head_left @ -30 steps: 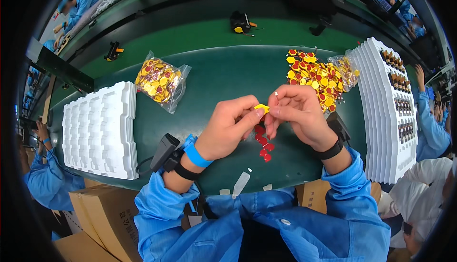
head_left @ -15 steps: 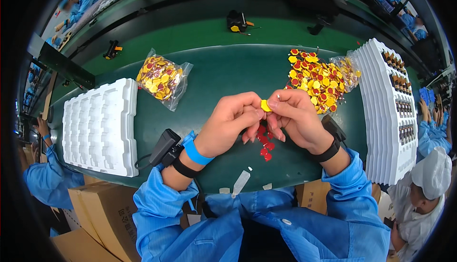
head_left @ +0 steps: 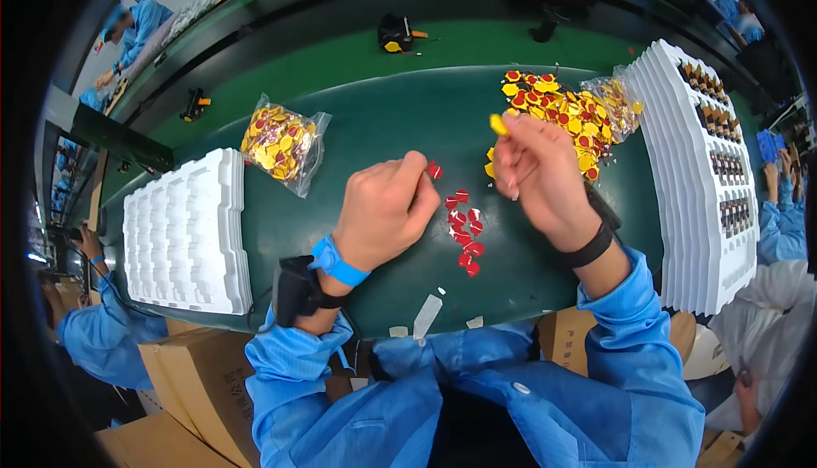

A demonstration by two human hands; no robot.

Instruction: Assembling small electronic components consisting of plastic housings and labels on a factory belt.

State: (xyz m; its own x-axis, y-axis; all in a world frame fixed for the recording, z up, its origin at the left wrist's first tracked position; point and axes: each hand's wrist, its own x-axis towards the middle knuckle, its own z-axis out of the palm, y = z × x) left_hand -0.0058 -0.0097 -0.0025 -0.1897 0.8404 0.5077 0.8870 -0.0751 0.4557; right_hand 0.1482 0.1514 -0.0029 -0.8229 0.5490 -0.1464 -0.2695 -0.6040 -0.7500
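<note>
Red tabs (head_left: 464, 231) piled centre, several peeled | left hand (head_left: 385, 210) pinches red tab (head_left: 434, 170) | right hand (head_left: 538, 177) pinches yellow disc (head_left: 498, 124), hands apart | heap (head_left: 557, 111) upper right left

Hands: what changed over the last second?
The hands parted. The right hand lifted a yellow piece toward the loose pile; the left hand kept a red piece in its grip. Red scraps, bag and trays stayed.
</note>
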